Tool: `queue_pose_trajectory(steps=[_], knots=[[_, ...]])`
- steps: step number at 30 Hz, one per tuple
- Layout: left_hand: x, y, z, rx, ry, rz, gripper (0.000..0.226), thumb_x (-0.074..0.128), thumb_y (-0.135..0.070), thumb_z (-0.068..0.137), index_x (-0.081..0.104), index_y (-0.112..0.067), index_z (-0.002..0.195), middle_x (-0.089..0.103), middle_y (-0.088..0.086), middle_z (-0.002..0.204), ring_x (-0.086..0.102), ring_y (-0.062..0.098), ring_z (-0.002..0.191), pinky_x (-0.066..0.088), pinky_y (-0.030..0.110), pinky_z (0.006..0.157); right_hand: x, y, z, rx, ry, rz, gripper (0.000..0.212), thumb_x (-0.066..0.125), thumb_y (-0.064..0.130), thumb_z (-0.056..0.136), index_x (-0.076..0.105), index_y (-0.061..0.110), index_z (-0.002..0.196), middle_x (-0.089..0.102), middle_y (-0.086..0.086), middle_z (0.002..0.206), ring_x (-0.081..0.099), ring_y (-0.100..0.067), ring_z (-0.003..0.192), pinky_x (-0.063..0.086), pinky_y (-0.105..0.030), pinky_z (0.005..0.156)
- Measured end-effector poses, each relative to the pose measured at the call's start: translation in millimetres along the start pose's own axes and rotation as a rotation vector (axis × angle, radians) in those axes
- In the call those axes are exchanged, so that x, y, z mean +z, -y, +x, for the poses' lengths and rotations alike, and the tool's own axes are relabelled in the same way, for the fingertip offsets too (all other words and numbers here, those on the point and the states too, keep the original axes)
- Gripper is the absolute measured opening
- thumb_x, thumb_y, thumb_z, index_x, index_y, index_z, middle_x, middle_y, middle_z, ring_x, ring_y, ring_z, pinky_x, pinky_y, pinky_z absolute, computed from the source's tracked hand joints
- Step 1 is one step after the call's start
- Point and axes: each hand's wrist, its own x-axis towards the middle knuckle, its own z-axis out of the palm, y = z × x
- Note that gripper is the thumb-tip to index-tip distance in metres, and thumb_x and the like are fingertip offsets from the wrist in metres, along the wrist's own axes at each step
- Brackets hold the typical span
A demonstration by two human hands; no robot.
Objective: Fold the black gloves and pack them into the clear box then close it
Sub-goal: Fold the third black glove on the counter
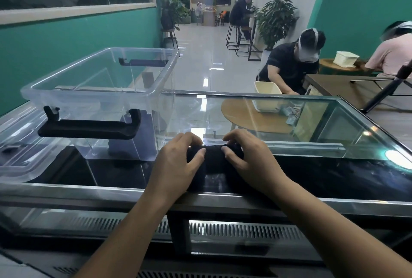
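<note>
The gloves (214, 158) in the grip are plain black. Left of the grip, the storage box (142, 97) is clear with black latch handles (89, 129); beyond it the wall (78, 41) is teal green.

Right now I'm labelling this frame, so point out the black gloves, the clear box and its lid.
black gloves (213, 158), head view, middle of the folded bundle
clear box (93, 104), head view, near side wall
lid (20, 169), head view, near rim

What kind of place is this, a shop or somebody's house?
Probably a café or shop, not a house: there is a glass display counter up front, tall bar stools farther back, and big potted plants standing around.
</note>
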Motion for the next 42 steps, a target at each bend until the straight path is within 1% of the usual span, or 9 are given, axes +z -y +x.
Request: queue_pose_trajectory(steps=[3,8,11,15,19,22,34,39,42], knots=[[0,1,0,0.040,-0.031,0.038,0.011,0.076,-0.020,0.098,0.074,-0.030,0.103,0.060,-0.019,0.106,0.061,0.002,0.103,0.047,0.011,0.088,1,-5,0,-0.015,-0.045,-0.013,0.013,0.072,0.028,0.098,0.067,0.024,0.110,0.059,0.006,0.112,0.060,-0.011,0.099,0.055,-0.034,0.085],[3,0,-2,0.167,-0.031,0.152,0.010,0.076,-0.023,0.096,0.079,-0.026,0.105,0.067,-0.017,0.107,0.059,0.009,0.108,0.056,0.034,0.093,3,-5,2,-0.110,-0.050,-0.096,0.003,0.070,0.020,0.099,0.072,0.018,0.100,0.063,0.001,0.105,0.060,-0.020,0.096,0.055,-0.044,0.078],[4,-1,-3,0.153,0.019,0.179,0.022,0.076,-0.037,0.093,0.077,-0.029,0.113,0.067,-0.018,0.112,0.059,0.010,0.109,0.057,0.037,0.093,3,-3,0,-0.106,-0.013,-0.073,0.007,0.066,0.023,0.100,0.070,0.020,0.105,0.062,0.003,0.107,0.060,-0.019,0.097,0.055,-0.043,0.080],[7,3,-4,0.119,0.058,0.203,0.038,0.081,-0.029,0.086,0.073,-0.033,0.123,0.067,-0.019,0.119,0.061,0.009,0.109,0.060,0.037,0.088,1,0,-3,-0.113,0.055,-0.076,0.023,0.071,0.035,0.093,0.067,0.024,0.114,0.058,0.007,0.111,0.056,-0.013,0.100,0.054,-0.035,0.084],[8,6,-3,0.096,0.039,0.188,0.038,0.080,-0.022,0.091,0.074,-0.032,0.128,0.071,-0.015,0.122,0.066,0.011,0.109,0.061,0.033,0.089,2,-1,-2,-0.146,0.075,-0.110,0.038,0.077,0.025,0.090,0.068,0.028,0.126,0.063,0.002,0.118,0.059,-0.020,0.109,0.054,-0.036,0.087],[8,6,-3,0.101,0.031,0.167,0.035,0.079,-0.025,0.095,0.075,-0.032,0.130,0.072,-0.013,0.123,0.067,0.011,0.108,0.061,0.033,0.090,2,-3,-1,-0.177,0.070,-0.140,0.038,0.075,0.023,0.093,0.069,0.026,0.131,0.065,-0.001,0.118,0.061,-0.024,0.108,0.057,-0.041,0.086],[3,-2,3,0.181,0.019,0.111,0.040,0.078,-0.014,0.093,0.076,-0.024,0.132,0.077,-0.005,0.118,0.073,0.016,0.104,0.063,0.035,0.090,-6,-4,-1,-0.224,-0.021,-0.130,0.034,0.075,0.013,0.095,0.073,0.019,0.129,0.069,-0.006,0.108,0.067,-0.026,0.095,0.060,-0.044,0.080],[-15,-26,22,0.307,-0.020,0.152,0.041,0.083,-0.007,0.088,0.078,-0.017,0.128,0.078,0.003,0.106,0.072,0.021,0.094,0.062,0.034,0.084,-37,7,13,-0.256,-0.048,-0.077,0.037,0.082,0.012,0.091,0.075,0.019,0.127,0.071,-0.003,0.108,0.068,-0.015,0.087,0.061,-0.036,0.077],[-31,-46,44,0.391,-0.061,0.194,0.036,0.078,-0.004,0.091,0.078,-0.012,0.126,0.077,0.008,0.099,0.070,0.028,0.089,0.062,0.043,0.080,-62,21,30,-0.296,-0.114,-0.121,0.035,0.082,0.012,0.091,0.076,0.016,0.126,0.071,-0.004,0.104,0.065,-0.015,0.083,0.057,-0.031,0.074]])
